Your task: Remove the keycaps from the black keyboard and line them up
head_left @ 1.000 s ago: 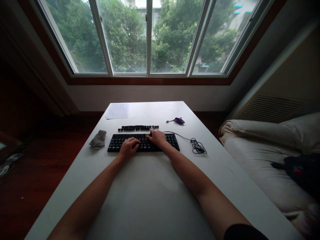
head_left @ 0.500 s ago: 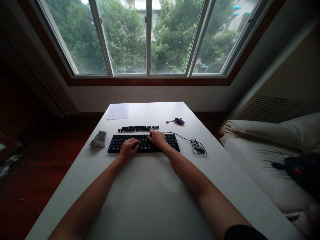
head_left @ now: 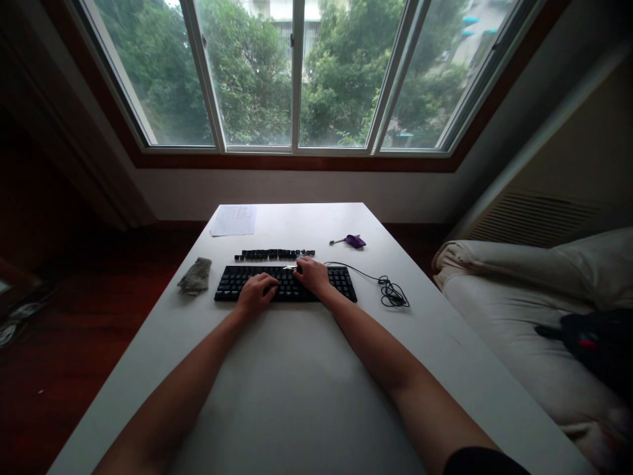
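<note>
A black keyboard lies on the white table. My left hand rests on its left-middle part, fingers laid over the keys and the thumb apart, with nothing seen in it. Over the keyboard's upper middle, my right hand is closed on a thin shiny metal tool, whose bright end points left along the back edge. What kind of tool it is, I cannot make out. Just behind the keyboard stands a row of loose black keycaps.
A grey cloth lies left of the keyboard, and a sheet of paper at the far left. Right of it are a coiled black cable and a toothbrush beside a purple item. A pale couch flanks the table.
The metal tool at my right fingertips now catches the light and shows more clearly. Both hands stay nearly in place; the view has shifted slightly.
</note>
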A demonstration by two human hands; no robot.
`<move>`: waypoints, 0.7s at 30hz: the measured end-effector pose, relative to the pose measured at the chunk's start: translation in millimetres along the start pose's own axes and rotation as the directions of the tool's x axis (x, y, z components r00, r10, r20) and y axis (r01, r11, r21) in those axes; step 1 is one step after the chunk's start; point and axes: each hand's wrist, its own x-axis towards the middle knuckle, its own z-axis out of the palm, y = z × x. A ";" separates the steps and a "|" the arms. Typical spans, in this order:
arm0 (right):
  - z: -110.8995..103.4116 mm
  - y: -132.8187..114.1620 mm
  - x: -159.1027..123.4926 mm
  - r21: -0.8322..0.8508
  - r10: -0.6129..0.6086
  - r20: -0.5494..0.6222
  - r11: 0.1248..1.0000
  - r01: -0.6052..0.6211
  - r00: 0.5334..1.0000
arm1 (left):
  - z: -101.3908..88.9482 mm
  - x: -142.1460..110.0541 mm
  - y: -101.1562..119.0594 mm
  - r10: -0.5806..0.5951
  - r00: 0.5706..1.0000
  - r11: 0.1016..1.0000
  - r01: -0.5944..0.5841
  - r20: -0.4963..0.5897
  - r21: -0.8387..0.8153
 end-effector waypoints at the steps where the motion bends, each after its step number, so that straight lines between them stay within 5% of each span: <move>1: -0.7 -0.4 -1.1 -0.008 -0.008 0.002 1.000 0.008 1.000 | 0.1 0.0 0.0 0.001 1.000 1.000 -0.001 0.000 0.001; 10: -3.2 -0.9 -4.2 -0.043 -0.096 0.010 0.994 0.097 0.995 | 0.9 -0.2 -1.0 0.002 1.000 1.000 -0.002 0.003 -0.002; 21: -1.7 1.8 2.0 0.039 -0.056 0.037 0.998 0.054 0.998 | 0.5 -0.3 -0.3 -0.006 1.000 1.000 0.006 -0.006 0.003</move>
